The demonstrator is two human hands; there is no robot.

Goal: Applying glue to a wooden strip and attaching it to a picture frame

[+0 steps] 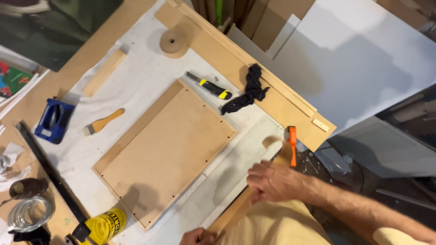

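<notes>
Two hands work the worktop's near edge: your right hand (272, 181) lies flat, fingers loosely curled, on a wooden strip (236, 211); your left hand (197, 237) closes around its lower end.

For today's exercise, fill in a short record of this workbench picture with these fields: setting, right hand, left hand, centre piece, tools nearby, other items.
setting: workbench covered with a pale cloth, seen from above
right hand: right hand resting on a wooden strip at the bench edge, beside an orange clamp
left hand: left hand at the strip's lower end, mostly out of frame
centre piece: flat brown framed panel
tools nearby: utility knife, small brush, blue tape dispenser
other items: black rag, yellow glue bottle, round wooden disc
</notes>
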